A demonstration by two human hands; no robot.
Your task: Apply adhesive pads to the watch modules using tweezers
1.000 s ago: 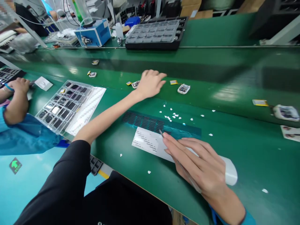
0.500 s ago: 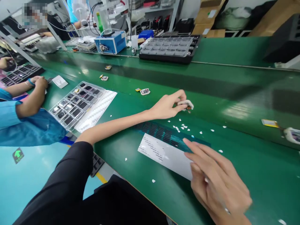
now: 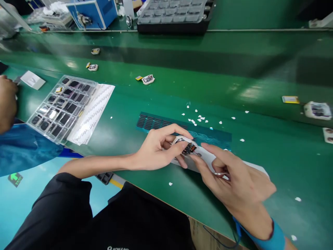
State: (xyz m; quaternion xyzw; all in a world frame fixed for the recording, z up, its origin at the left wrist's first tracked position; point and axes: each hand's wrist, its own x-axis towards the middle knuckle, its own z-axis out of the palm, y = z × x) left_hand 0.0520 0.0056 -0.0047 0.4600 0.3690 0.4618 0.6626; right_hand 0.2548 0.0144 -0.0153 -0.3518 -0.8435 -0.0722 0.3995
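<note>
My left hand grips a small white electronic housing between thumb and fingers, its open side showing a circuit board and an orange part. Close at its right edge is my right hand, thumb and forefinger apart around a small round part on a wire. A slim metal tool is tucked under the curled fingers of my right hand; most of it is hidden. Below both hands lies a white backing sheet, and behind them a blue-green strip with black adhesive pieces.
Small white tabs are scattered over the green bench. Farther back lie open housings with yellow batteries, and another housing at right. A clear tray of dark screens sits left, near a co-worker's hand.
My left hand has brought the white housing from the back of the bench toward me. My right hand has moved in beside it. The view has tilted downward.
</note>
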